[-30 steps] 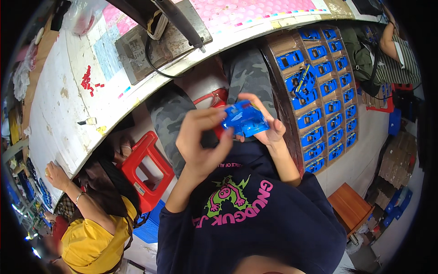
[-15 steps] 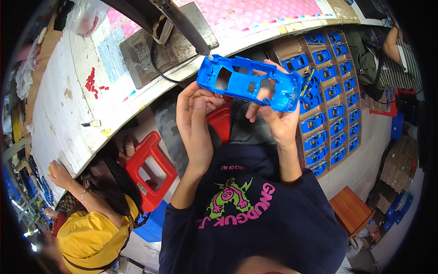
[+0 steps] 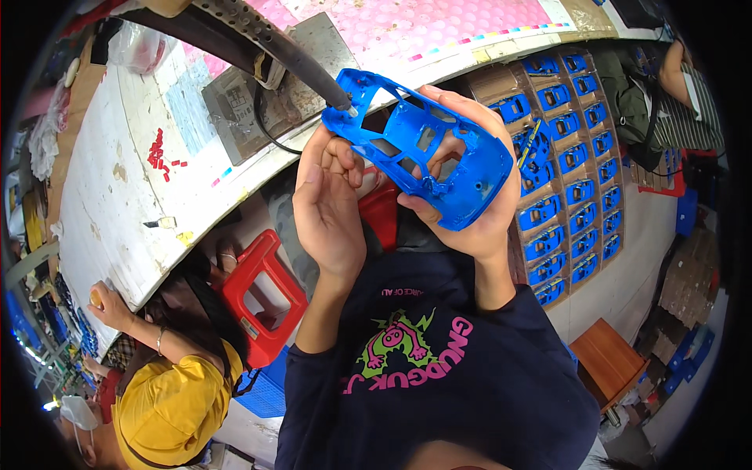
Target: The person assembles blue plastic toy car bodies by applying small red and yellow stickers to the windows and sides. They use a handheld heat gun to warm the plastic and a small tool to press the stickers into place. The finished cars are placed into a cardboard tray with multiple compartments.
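A blue plastic toy car body shell (image 3: 407, 125) is held tilted, its hollow inside facing up. My right hand (image 3: 493, 211) grips its wide right end, thumb across the near side and fingers along the far side. My left hand (image 3: 330, 211) has its fingers curled against the narrow left end, the index finger at the shell's edge. The pale tip of a dark metal tube-shaped tool (image 3: 305, 74) reaches down into the shell's left end. Whether the tip presses on the plastic I cannot tell.
Beside me on the right, trays (image 3: 556, 200) hold rows of blue car shells. Small red pieces (image 3: 159, 153) lie on the white table (image 3: 110, 211), near a grey metal plate (image 3: 235, 110). A red stool (image 3: 262, 301) stands left; a co-worker in yellow (image 3: 176, 399) sits beyond.
The shell has turned clockwise and tipped, its right end coming down nearer to me. Its left end has shifted left and up around the tool's tip. Both hands have moved with it.
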`<control>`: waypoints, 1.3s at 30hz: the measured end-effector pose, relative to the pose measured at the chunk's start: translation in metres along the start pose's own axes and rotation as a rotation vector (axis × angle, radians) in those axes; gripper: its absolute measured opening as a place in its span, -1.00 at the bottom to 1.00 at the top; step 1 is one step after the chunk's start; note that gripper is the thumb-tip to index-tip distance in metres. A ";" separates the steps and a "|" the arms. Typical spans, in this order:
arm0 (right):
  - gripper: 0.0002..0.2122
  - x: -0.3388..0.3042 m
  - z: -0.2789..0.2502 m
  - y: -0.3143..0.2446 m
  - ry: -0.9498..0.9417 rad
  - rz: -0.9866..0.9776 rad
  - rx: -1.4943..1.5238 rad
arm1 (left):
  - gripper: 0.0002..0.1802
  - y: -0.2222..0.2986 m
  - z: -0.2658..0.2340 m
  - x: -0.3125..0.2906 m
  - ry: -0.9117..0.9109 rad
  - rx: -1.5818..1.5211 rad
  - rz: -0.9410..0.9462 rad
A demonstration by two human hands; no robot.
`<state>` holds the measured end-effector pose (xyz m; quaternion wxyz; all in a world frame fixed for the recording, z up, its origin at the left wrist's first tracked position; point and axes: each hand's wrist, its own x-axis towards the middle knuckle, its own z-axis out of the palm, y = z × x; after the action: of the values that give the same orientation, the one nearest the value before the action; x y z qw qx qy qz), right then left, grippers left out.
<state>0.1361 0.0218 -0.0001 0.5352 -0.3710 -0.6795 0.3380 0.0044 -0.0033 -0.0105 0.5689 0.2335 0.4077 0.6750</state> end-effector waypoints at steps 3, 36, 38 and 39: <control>-0.31 0.003 -0.002 -0.001 -0.014 -0.053 -0.027 | -0.42 0.000 0.002 0.000 -0.001 -0.015 0.016; -0.40 0.013 -0.004 -0.016 0.089 -0.244 -0.078 | -0.37 0.007 0.009 -0.005 -0.039 -0.068 0.021; -0.40 0.014 -0.005 -0.016 0.093 -0.247 -0.086 | -0.37 0.007 0.009 -0.005 -0.041 -0.065 0.020; -0.39 0.014 -0.006 -0.015 0.088 -0.253 -0.105 | -0.37 0.007 0.009 -0.004 -0.048 -0.066 0.021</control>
<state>0.1372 0.0266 0.0207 0.5827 -0.3241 -0.7135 0.2151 0.0087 -0.0051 0.0006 0.5786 0.2348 0.3691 0.6884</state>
